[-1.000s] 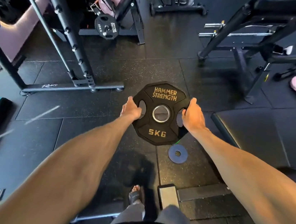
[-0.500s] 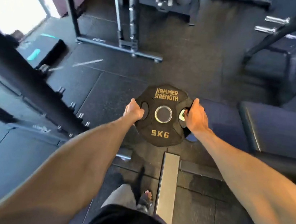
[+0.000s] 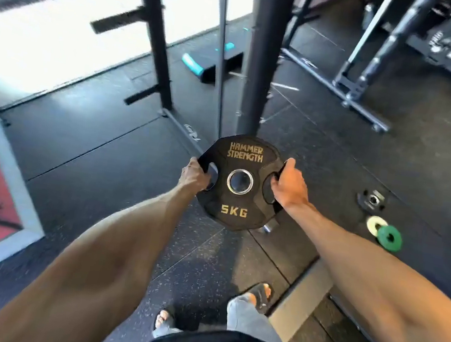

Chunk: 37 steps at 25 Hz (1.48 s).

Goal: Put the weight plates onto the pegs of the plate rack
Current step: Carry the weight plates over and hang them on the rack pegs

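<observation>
A black 5 kg weight plate [image 3: 245, 156] with gold lettering hangs in front of me above the floor, its face toward me. My left hand [image 3: 195, 177] grips its left handle slot and my right hand [image 3: 288, 186] grips its right one. A thick black upright post [image 3: 261, 60] of a rack rises just behind the plate. Small plates lie on the floor at the right: a black one [image 3: 372, 200], a white one [image 3: 375, 223] and a green one [image 3: 390, 238]. No pegs are clearly visible.
A thinner black frame upright [image 3: 155, 41] stands to the left of the post, with its base rail [image 3: 183, 133] on the rubber floor. A black and teal step block [image 3: 215, 63] lies behind. Another machine frame [image 3: 356, 84] stands at the back right. A flat grey bar [image 3: 299, 298] lies by my feet.
The view has swung left while I walk, both hands still holding the plate. The rack post now stands straight ahead, and small plates have come into view on the right.
</observation>
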### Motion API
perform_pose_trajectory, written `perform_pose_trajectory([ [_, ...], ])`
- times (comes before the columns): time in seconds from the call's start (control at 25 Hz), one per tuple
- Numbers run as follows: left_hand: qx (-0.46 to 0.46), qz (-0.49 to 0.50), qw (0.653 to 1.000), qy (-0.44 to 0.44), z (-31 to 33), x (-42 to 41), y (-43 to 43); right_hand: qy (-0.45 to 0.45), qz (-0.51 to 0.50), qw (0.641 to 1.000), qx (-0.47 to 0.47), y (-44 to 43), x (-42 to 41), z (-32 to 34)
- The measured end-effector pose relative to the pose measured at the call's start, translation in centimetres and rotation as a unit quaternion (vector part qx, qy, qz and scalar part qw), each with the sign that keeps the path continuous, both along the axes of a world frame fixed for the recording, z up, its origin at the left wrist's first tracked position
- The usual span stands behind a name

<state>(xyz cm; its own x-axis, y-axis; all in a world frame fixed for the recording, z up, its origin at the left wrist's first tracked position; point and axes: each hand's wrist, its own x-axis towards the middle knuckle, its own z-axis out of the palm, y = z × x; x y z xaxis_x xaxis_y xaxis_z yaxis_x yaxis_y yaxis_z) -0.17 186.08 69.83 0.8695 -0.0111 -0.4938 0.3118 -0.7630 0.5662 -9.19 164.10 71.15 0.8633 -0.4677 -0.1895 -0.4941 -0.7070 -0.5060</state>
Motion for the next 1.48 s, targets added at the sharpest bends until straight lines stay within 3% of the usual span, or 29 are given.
perform_pose_trajectory([
  [0.28,0.013,0.158,0.984,-0.076,4.0,-0.4,21.4,-0.075,0.132,0.988,-0.010,20.7,7.0,3.6],
  [0.56,-0.025,0.243,0.953,-0.179,9.4,3.4,33.6,-0.174,0.211,0.961,-0.026,33.4,14.8,9.9],
  [1.08,-0.024,0.246,0.876,-0.415,21.3,29.9,39.3,-0.366,0.205,0.908,0.013,40.1,42.5,23.3],
  [1.24,-0.028,0.257,0.872,-0.416,25.0,37.6,40.0,-0.397,0.194,0.897,-0.009,40.9,49.1,26.9],
  [1.48,-0.040,0.183,0.866,-0.463,28.2,50.8,41.4,-0.429,0.144,0.890,-0.053,41.9,58.8,30.0],
])
